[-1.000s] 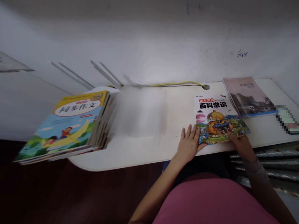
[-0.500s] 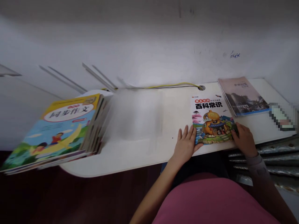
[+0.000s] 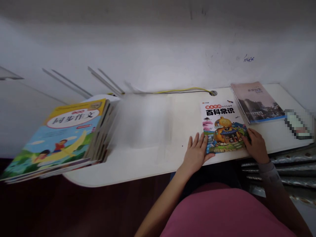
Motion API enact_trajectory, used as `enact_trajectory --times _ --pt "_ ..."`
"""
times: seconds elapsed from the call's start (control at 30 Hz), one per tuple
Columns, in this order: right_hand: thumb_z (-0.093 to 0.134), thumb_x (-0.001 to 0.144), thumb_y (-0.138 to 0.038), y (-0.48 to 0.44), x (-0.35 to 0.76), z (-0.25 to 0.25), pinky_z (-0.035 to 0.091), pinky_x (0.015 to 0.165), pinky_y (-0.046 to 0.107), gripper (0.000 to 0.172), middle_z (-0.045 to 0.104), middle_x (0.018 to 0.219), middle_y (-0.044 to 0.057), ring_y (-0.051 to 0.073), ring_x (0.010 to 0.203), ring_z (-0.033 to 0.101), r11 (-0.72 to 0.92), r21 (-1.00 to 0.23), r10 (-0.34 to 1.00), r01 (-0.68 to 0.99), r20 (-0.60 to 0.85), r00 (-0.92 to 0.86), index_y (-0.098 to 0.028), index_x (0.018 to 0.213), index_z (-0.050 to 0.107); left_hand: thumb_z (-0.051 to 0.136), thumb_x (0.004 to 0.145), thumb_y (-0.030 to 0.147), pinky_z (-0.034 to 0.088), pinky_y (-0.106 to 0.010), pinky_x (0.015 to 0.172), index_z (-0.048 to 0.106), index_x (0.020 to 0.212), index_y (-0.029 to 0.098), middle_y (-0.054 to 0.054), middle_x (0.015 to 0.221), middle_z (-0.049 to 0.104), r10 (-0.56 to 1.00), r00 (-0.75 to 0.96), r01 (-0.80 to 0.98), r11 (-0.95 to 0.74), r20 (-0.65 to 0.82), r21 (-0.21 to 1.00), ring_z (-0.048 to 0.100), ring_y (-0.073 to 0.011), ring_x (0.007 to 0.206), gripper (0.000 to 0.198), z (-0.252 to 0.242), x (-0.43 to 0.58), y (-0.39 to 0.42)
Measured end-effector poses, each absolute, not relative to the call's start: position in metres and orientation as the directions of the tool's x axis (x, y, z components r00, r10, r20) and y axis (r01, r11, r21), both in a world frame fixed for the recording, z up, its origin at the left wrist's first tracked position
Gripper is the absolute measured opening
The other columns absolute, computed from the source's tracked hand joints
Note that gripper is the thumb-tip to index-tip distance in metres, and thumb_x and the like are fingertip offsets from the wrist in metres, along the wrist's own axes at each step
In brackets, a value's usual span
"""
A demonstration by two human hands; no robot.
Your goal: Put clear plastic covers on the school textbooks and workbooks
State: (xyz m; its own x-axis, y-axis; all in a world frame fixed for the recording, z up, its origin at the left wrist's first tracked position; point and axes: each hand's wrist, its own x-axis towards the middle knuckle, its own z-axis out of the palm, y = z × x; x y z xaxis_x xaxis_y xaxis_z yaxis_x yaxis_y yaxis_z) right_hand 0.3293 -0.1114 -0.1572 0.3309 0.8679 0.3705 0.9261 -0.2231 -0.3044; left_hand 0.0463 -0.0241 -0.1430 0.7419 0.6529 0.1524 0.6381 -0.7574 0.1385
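A children's book [image 3: 223, 128] with a gourd-shaped house on its white cover lies flat on the white desk [image 3: 138, 161]. My left hand [image 3: 196, 151] rests flat at the book's lower left edge, fingers stretched out and thumb along the bottom corner. On the opposite side, my right hand [image 3: 256, 144] touches the lower right edge, with its thumb at the cover and the index finger a little apart from it. The other fingers of that hand are partly hidden. Nothing is lifted off the desk.
At the left, a stack of books [image 3: 71, 128] with a yellow and blue top cover hangs over the desk edge. A brownish history book pile [image 3: 256, 102] lies to the right, beside a blurred-out object [image 3: 297, 123]. A yellow cable [image 3: 177, 89] runs along the wall into a hole.
The gourd-house book has shifted very slightly left, and my right hand has moved a little left with it. My left hand stays almost in place.
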Motion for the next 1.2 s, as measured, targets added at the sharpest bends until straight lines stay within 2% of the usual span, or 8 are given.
enact_trajectory --times 0.23,0.3,0.37,0.5,0.6,0.67,0.83,1.2 --pt "0.041 0.09 -0.05 -0.114 0.324 -0.14 0.038 0.104 0.051 0.056 0.054 0.13 0.019 0.031 0.124 0.047 -0.172 -0.476 0.849 0.862 0.373 0.375 -0.013 0.132 0.051 0.043 0.085 0.062 0.026 -0.059 0.109 0.038 0.141 0.01 -0.021 0.146 0.037 0.659 0.737 0.643 -0.752 0.15 0.143 0.028 -0.0363 0.138 0.077 -0.145 0.048 -0.025" --pt "0.04 0.091 -0.05 -0.112 0.317 -0.126 0.037 0.106 0.048 0.057 0.052 0.135 0.016 0.028 0.127 0.046 -0.083 -0.537 0.888 0.84 0.342 0.307 -0.017 0.137 0.045 0.043 0.086 0.062 0.025 -0.059 0.109 0.037 0.142 0.01 -0.02 0.147 0.035 0.663 0.735 0.642 -0.748 0.142 0.17 0.027 -0.0364 0.139 0.076 -0.143 0.047 -0.025" --pt "0.042 0.091 -0.051 -0.107 0.304 -0.111 0.035 0.108 0.047 0.062 0.044 0.144 0.013 0.026 0.134 0.038 0.087 -0.542 0.934 0.836 0.336 0.121 -0.02 0.143 0.036 0.041 0.088 0.06 0.026 -0.055 0.11 0.033 0.144 0.011 -0.02 0.15 0.031 0.657 0.741 0.624 -0.75 0.138 0.218 0.025 -0.0336 0.14 0.075 -0.139 0.044 -0.023" --pt "0.051 0.082 -0.061 -0.086 0.264 -0.092 0.025 0.111 0.055 0.078 0.025 0.154 0.013 0.033 0.143 0.015 0.397 -0.324 0.902 0.859 0.311 -0.3 -0.019 0.146 0.033 0.037 0.094 0.051 0.027 -0.051 0.111 0.027 0.146 0.015 -0.018 0.152 0.027 0.684 0.715 0.652 -0.727 0.147 0.215 0.02 -0.0282 0.143 0.065 -0.127 0.023 -0.008" --pt "0.052 0.084 -0.058 -0.07 0.235 -0.087 0.023 0.11 0.058 0.069 0.03 0.153 0.011 0.035 0.143 0.016 0.506 -0.153 0.851 0.849 0.245 -0.464 -0.022 0.142 0.04 0.038 0.094 0.048 0.021 -0.061 0.109 0.032 0.145 0.016 -0.017 0.152 0.028 0.79 0.601 0.786 -0.612 0.119 0.09 0.017 -0.0346 0.142 0.061 -0.121 -0.004 0.011" --pt "0.051 0.086 -0.056 -0.062 0.22 -0.087 0.022 0.11 0.059 0.064 0.033 0.151 0.01 0.035 0.142 0.019 0.554 -0.087 0.822 0.828 0.212 -0.528 -0.022 0.14 0.043 0.041 0.09 0.055 0.019 -0.067 0.107 0.033 0.145 0.016 -0.017 0.152 0.028 0.836 0.544 0.836 -0.548 0.071 0.041 0.017 -0.0393 0.141 0.067 -0.121 -0.022 0.022" --pt "0.055 0.085 -0.053 -0.052 0.195 -0.093 0.02 0.108 0.063 0.059 0.041 0.147 0.013 0.038 0.138 0.028 0.53 -0.005 0.836 0.848 0.17 -0.521 -0.018 0.132 0.052 0.038 0.087 0.065 0.023 -0.067 0.105 0.032 0.145 0.016 -0.017 0.151 0.031 0.834 0.551 0.833 -0.549 -0.008 0.07 0.022 -0.0387 0.14 0.076 -0.125 -0.042 0.031" --pt "0.061 0.08 -0.055 -0.041 0.16 -0.109 0.018 0.109 0.065 0.065 0.046 0.141 0.018 0.038 0.134 0.033 0.459 0.002 0.876 0.888 0.162 -0.454 -0.013 0.13 0.054 0.038 0.094 0.049 0.026 -0.063 0.107 0.041 0.14 0.018 -0.013 0.146 0.042 0.87 0.488 0.857 -0.494 0.073 0.147 0.029 -0.0336 0.139 0.055 -0.124 -0.037 0.024"
